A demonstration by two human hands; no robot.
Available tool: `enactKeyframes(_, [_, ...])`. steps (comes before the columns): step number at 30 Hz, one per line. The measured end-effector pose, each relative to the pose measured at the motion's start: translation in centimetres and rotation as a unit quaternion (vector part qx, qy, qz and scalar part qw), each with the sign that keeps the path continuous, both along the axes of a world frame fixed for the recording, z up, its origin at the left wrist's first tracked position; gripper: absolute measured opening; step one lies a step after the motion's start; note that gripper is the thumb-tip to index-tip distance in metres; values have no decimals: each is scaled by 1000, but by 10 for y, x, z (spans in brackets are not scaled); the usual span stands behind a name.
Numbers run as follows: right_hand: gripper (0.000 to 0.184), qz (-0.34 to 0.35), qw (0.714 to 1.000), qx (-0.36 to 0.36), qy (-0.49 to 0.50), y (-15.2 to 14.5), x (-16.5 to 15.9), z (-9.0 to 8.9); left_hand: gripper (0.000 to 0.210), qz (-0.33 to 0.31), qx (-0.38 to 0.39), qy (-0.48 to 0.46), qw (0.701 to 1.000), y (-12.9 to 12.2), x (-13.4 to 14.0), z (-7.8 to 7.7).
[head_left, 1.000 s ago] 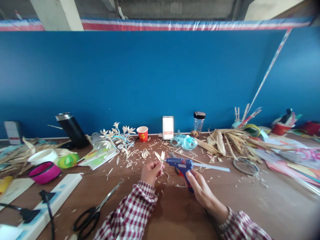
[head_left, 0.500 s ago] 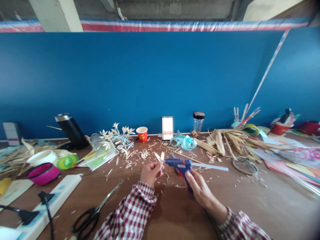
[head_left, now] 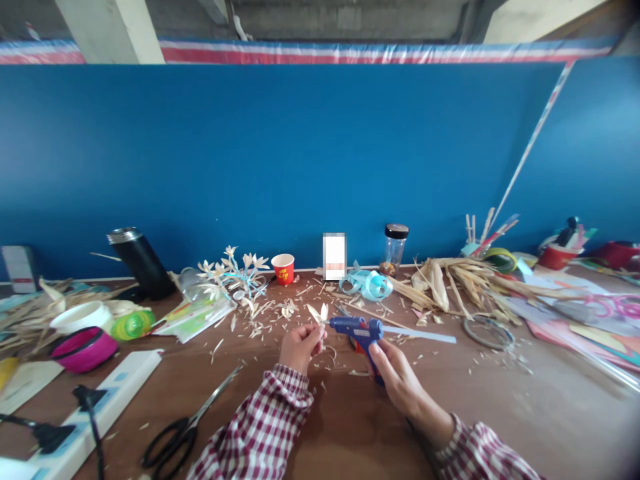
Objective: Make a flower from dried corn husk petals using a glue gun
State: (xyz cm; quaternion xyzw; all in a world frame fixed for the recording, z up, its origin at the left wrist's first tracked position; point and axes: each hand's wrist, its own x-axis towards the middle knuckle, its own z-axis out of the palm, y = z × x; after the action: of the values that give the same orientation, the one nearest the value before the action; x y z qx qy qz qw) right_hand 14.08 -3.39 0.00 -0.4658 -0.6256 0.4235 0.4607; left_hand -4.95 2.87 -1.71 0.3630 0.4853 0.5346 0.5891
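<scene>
Left hand (head_left: 301, 347) pinching petals (head_left: 324, 312) — right hand (head_left: 399, 379) gripping glue gun (head_left: 369, 331), barrel (head_left: 349, 325) near-level, nozzle (head_left: 331, 322) leftward.

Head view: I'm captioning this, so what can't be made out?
Head view throughout:
Petals, their base: hidden by the left hand.
Glue gun, whether its tip touches them: too small.
White upright object, its front: blurred by pixelation.
Power strip, near end: cut off by picture edge.

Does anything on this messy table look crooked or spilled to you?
Two things. The black bottle on the left appears to lean sharply, though the wide view may exaggerate that. Pale scraps also lie strewn loose over the table, rather than gathered together.
</scene>
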Motion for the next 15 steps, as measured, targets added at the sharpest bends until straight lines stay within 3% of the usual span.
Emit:
enactKeyframes(9, [37, -5, 999, 41, 28, -5, 8, 9, 19, 3, -17, -3, 1000, -1, 3, 7])
enactKeyframes(15, [28, -75, 979, 109, -152, -15, 36, 26, 16, 7, -8, -15, 1000, 0, 3, 4])
